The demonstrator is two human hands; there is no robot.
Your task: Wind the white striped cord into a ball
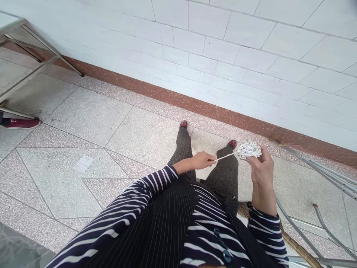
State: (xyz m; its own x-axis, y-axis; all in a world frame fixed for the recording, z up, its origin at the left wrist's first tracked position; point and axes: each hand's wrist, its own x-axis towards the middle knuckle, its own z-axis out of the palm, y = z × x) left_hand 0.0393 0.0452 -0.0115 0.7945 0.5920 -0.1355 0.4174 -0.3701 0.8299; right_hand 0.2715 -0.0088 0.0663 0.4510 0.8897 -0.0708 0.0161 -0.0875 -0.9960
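L hand (pixel 205 160) pinched almost closed on thin white strand (pixel 224 156); R hand (pixel 262 167) half-curled, thumb + fingers at edge of white cord bundle (pixel 248 149), up off floor (pixel 150 126). Risk: hard tug w/ loose R grip cd snarl or drop bundle.

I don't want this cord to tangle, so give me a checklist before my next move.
1. Strand gripped by the left hand: ok, pinched at the fingertips.
2. Bundle held by the right hand: ok.
3. Strand straight between the hands: ok, no loop visible.
4. Bundle free of knots inside: cannot tell.
5. Floor free of litter: not ok, a white sheet lies there.
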